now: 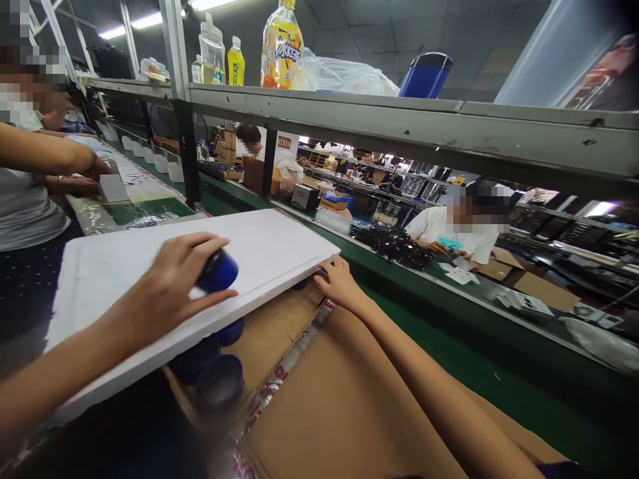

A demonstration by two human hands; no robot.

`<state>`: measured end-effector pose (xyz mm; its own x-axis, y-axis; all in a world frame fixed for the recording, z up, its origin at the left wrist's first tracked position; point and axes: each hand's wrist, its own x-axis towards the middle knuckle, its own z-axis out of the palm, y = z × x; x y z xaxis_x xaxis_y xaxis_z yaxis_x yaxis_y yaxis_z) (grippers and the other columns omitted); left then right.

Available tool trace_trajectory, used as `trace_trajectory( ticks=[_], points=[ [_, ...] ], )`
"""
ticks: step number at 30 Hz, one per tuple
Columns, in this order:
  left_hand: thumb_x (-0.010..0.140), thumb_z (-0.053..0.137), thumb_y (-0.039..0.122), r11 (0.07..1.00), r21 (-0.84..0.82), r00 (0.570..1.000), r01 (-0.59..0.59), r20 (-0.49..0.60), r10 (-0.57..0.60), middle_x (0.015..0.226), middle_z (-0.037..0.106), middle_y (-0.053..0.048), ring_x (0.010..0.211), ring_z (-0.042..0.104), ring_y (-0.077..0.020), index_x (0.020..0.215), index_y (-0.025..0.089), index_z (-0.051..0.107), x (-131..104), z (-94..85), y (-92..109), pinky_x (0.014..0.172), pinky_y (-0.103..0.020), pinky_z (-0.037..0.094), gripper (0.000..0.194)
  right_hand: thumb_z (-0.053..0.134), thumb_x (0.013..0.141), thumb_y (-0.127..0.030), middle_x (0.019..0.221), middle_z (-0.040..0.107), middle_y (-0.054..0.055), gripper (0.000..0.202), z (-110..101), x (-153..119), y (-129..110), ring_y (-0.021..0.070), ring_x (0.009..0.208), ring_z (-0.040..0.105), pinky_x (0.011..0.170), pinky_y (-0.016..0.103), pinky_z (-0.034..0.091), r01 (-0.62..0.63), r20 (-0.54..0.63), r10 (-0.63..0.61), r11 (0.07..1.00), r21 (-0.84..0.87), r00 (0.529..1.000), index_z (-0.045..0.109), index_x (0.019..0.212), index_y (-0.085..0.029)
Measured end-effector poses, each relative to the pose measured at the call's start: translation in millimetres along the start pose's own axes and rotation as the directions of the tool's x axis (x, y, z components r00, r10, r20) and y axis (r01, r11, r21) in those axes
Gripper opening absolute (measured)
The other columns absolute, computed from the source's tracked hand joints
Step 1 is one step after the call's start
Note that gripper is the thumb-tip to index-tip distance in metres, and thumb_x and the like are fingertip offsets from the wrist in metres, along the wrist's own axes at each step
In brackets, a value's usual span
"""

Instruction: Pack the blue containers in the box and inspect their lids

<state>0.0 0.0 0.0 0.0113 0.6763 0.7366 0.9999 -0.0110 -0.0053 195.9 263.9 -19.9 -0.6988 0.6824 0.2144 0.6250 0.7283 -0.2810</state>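
The left hand [170, 286] grips a blue cap [218, 271] on the white foam sheet [150, 259], while the right hand [342, 283], fingers loosely open, steadies the sheet's far edge.

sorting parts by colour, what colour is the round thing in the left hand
Dark blue round piece, held by the left hand; head view.

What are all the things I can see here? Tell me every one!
white foam board: one, white, lying over the open box
blue tub: one, dark blue, on the board
blue tubs below: several, dark blue, under the board
cardboard box: one, brown, flaps open
green bench: one, green, behind the box
drink bottle: one, orange-yellow, top shelf
blue cup: one, blue, top shelf
co-workers: several, nearby and across
left hand: gripping the blue tub
right hand: at the board's right edge
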Motion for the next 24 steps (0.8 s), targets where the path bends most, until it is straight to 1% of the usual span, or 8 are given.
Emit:
trace_trajectory(
  ticks=[4, 7, 10, 14, 17, 20, 23, 24],
  points=[
    [0.097, 0.049, 0.058, 0.997, -0.063, 0.982, -0.051, 0.180, 0.062, 0.131, 0.054, -0.019, 0.126, 0.052, -0.0360, 0.136, 0.011, 0.048, 43.3, 60.1, -62.2, 0.105, -0.060, 0.045, 0.061, 0.060, 0.098, -0.034, 0.127, 0.063, 0.009, 0.025, 4.9, -15.1, -21.2, 0.0248, 0.121, 0.059, 0.104, 0.050, 0.048, -0.087, 0.071, 0.076, 0.980, 0.179, 0.995, 0.065, 0.113, -0.016],
    [0.095, 0.054, 0.055, 0.990, -0.142, 0.965, -0.011, 0.260, 0.047, 0.146, 0.045, -0.018, 0.131, 0.050, -0.0361, 0.152, 0.019, 0.026, 47.5, 74.3, -84.9, 0.107, -0.061, 0.044, 0.073, 0.054, 0.100, -0.045, 0.098, 0.070, 0.004, 0.033, 12.7, -19.3, -39.3, 0.0164, 0.087, 0.069, 0.082, 0.037, 0.058, -0.203, 0.250, 0.117, 0.913, 0.354, 0.961, 0.066, 0.101, -0.014],
    [0.093, 0.057, 0.054, 0.982, -0.180, 0.951, 0.062, 0.310, -0.003, 0.154, 0.038, -0.019, 0.134, 0.048, -0.0366, 0.154, 0.020, 0.021, 42.6, 66.6, -88.6, 0.109, -0.061, 0.042, 0.078, 0.050, 0.101, -0.051, 0.090, 0.070, 0.003, 0.041, 19.3, -13.2, -54.1, 0.0121, 0.071, 0.067, 0.066, 0.029, 0.059, -0.318, 0.389, 0.129, 0.821, 0.474, 0.912, 0.065, 0.105, -0.014],
    [0.097, 0.050, 0.051, 0.977, -0.134, 0.916, 0.166, 0.388, -0.103, 0.152, 0.041, -0.020, 0.140, 0.042, -0.0349, 0.151, 0.014, 0.028, 36.9, 53.6, -83.1, 0.116, -0.059, 0.035, 0.070, 0.053, 0.101, -0.044, 0.096, 0.069, 0.004, 0.034, 24.8, 2.8, -67.4, 0.0127, 0.075, 0.068, 0.066, 0.029, 0.059, -0.343, 0.401, 0.139, 0.796, 0.499, 0.905, 0.063, 0.111, -0.014],
    [0.093, 0.046, 0.061, 0.963, -0.013, 0.879, 0.270, 0.411, -0.241, 0.162, 0.018, -0.029, 0.151, 0.019, -0.0421, 0.157, 0.006, 0.011, 19.8, 41.8, -72.8, 0.120, -0.062, 0.024, 0.091, 0.058, 0.099, -0.037, 0.116, 0.067, 0.008, 0.030, 25.2, 6.4, -77.2, 0.0192, 0.098, 0.068, 0.083, 0.039, 0.059, -0.233, 0.299, 0.093, 0.849, 0.475, 0.950, 0.061, 0.120, -0.015],
    [0.097, 0.025, 0.067, 0.944, 0.088, 0.840, 0.318, 0.436, -0.323, 0.162, 0.019, -0.031, 0.150, 0.020, -0.0468, 0.157, 0.009, 0.019, -18.5, 22.5, -53.3, 0.115, -0.066, 0.027, 0.084, 0.060, 0.098, -0.033, 0.129, 0.063, 0.009, 0.029, 20.3, -9.8, -91.2, 0.0243, 0.116, 0.062, 0.100, 0.049, 0.052, -0.053, 0.258, -0.069, 0.897, 0.438, 0.964, 0.062, 0.122, -0.016],
    [0.098, -0.005, 0.058, 0.965, 0.106, 0.850, 0.241, 0.458, -0.262, 0.160, 0.035, -0.021, 0.150, 0.029, -0.0340, 0.156, 0.017, 0.029, -62.0, 5.8, -31.6, 0.117, -0.053, 0.030, 0.079, 0.069, 0.091, -0.039, 0.130, 0.063, 0.009, 0.039, 14.2, -44.2, -108.2, 0.0256, 0.123, 0.060, 0.104, 0.047, 0.050, 0.163, 0.342, -0.331, 0.884, 0.437, 0.879, 0.063, 0.122, -0.018],
    [0.099, 0.003, 0.063, 0.964, 0.132, 0.849, 0.230, 0.456, -0.265, 0.160, 0.034, -0.020, 0.150, 0.028, -0.0365, 0.157, 0.017, 0.028, -72.9, 2.9, -26.1, 0.117, -0.055, 0.030, 0.078, 0.074, 0.086, -0.046, 0.132, 0.061, 0.011, 0.051, 13.1, -56.8, -113.7, 0.0279, 0.124, 0.060, 0.104, 0.046, 0.051, 0.217, 0.377, -0.397, 0.873, 0.438, 0.837, 0.061, 0.127, -0.019]
  ],
)
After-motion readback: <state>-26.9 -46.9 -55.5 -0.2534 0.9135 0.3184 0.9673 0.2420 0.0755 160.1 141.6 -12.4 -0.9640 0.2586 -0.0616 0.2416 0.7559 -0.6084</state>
